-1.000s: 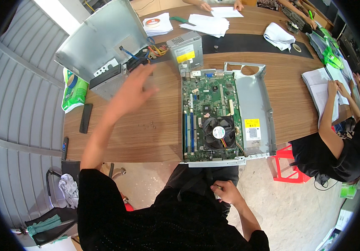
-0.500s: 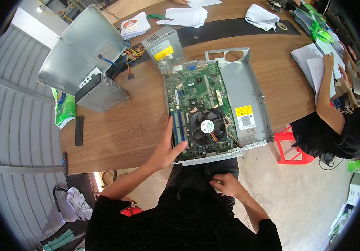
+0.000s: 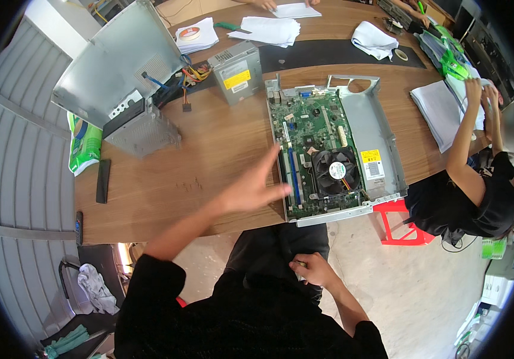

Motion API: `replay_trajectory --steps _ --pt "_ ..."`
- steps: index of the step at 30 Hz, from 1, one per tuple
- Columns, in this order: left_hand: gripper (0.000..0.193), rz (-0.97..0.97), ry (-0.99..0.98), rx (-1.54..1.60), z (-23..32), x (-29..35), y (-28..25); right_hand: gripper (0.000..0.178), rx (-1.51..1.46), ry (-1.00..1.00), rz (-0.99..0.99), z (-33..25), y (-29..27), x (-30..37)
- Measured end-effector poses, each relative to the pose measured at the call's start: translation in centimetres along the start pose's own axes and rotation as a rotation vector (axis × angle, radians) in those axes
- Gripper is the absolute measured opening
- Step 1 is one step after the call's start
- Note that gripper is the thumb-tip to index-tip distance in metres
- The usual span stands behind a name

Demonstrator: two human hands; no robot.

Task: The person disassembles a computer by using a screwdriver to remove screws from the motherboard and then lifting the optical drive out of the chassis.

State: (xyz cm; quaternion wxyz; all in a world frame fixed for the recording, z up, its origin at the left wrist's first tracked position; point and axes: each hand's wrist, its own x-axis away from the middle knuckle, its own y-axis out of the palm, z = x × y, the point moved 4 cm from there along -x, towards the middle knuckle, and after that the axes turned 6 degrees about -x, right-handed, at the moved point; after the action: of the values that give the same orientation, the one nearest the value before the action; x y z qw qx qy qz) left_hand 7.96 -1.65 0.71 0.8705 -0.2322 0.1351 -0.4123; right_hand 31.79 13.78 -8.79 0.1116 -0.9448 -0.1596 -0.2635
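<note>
An open computer chassis [image 3: 355, 118] lies flat on the table in front of me, its right side bare sheet metal. Inside it, a green motherboard [image 3: 322, 128] carries a black cooling fan [image 3: 336, 172] and blue-and-white memory slots [image 3: 294, 176] along the left. My left hand [image 3: 251, 188], slightly blurred, is spread with thumb and fingers at the chassis's left edge; whether it touches cannot be told. Low over my lap, my right hand [image 3: 315, 270] is closed around something small and yellowish, mostly hidden by the fingers.
Left of the chassis stand a metal power supply [image 3: 237, 72] with cables, a metal case cover [image 3: 116, 66] and a metal drive cage [image 3: 143, 131]. Small screws [image 3: 189, 184] lie on the table [image 3: 221, 137]. Papers [image 3: 266, 30] are at the back. A co-worker [image 3: 466, 185] sits at right.
The chassis has slid right, away from the power supply, and my left hand has followed its left edge with fingers now more spread. My right hand stays closed over my lap.
</note>
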Motion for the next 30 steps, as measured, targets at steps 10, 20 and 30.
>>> replay_trajectory --steps 10,20,30 --pt "0.082 0.546 -0.064 -1.166 0.2 -14.1 -21.6 0.032 -0.001 -0.03 0.001 -0.8 0.5 0.7" --pt "0.08 0.234 -0.244 -0.966 0.2 -11.9 -21.7 0.03 -0.021 -0.058 0.126 0.0 0.5 1.8" --pt "0.076 -0.141 -0.152 -0.642 4.9 -4.8 -17.4 0.029 -0.024 -0.032 0.034 -0.7 0.6 1.4"
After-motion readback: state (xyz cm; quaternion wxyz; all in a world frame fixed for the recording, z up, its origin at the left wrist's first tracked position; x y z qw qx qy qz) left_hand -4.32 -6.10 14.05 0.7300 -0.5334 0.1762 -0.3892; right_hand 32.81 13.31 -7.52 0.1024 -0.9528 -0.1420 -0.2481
